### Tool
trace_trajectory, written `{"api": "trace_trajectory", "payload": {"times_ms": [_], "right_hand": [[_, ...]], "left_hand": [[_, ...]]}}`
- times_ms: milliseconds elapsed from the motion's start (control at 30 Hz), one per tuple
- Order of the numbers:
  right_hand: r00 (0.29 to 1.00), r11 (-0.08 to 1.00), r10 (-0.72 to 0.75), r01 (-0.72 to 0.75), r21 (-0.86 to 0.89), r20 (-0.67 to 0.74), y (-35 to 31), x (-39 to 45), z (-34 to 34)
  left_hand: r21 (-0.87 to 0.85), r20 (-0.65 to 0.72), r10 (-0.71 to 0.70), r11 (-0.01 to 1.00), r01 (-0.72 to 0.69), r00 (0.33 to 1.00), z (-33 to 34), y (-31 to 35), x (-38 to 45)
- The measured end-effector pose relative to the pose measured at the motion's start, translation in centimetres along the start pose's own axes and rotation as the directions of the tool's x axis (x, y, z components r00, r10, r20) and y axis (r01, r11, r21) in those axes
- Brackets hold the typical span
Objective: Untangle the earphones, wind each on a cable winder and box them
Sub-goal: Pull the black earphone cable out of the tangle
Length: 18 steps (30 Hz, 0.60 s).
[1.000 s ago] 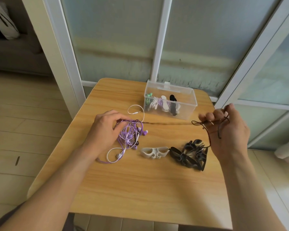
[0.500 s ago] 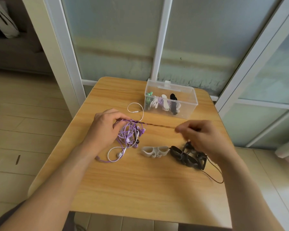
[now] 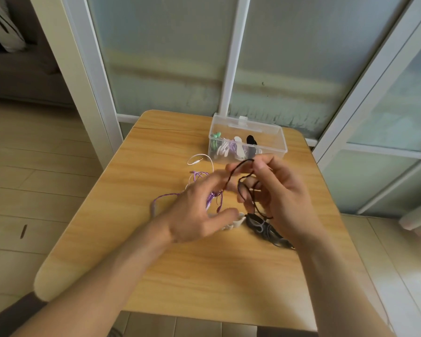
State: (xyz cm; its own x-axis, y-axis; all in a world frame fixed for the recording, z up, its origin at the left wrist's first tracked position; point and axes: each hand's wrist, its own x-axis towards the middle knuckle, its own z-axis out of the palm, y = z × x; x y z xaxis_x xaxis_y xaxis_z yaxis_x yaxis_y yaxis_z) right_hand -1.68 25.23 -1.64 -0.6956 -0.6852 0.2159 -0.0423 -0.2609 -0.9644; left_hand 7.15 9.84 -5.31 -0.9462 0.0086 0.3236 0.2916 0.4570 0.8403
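Holding one black earphone cable (image 3: 238, 176): right hand (image 3: 275, 190); left hand (image 3: 199, 212) beside.

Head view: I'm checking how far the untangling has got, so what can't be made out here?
- Purple earphone tangle: largely hidden behind the left hand.
- White cable winder: only its edge peeks out past the same hand.
- Left hand's grip: motion-blurred, so whether it pinches the dark cable is unclear.
- Black winders: partly covered by the right hand.
- Clear box: its contents are too small to count.
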Motion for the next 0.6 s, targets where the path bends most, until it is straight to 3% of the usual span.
{"api": "trace_trajectory", "payload": {"times_ms": [233, 433, 600], "right_hand": [[0.976, 0.996, -0.073, 0.081, 0.032, -0.207, -0.1, 0.2, -0.7], [0.904, 0.97, -0.148, 0.212, 0.121, -0.401, -1.2, 0.4, -2.7], [0.842, 0.949, -0.141, 0.264, 0.169, -0.521, -1.5, 0.5, -3.4]], "left_hand": [[0.287, -0.293, 0.032, 0.956, 0.055, 0.956, -0.9, -3.4, 0.8], [0.498, -0.333, 0.022, 0.853, 0.156, 0.943, -3.3, -5.3, 0.4], [0.484, -0.311, 0.004, 0.861, 0.155, 0.95, -4.1, -5.4, 0.6]]}}
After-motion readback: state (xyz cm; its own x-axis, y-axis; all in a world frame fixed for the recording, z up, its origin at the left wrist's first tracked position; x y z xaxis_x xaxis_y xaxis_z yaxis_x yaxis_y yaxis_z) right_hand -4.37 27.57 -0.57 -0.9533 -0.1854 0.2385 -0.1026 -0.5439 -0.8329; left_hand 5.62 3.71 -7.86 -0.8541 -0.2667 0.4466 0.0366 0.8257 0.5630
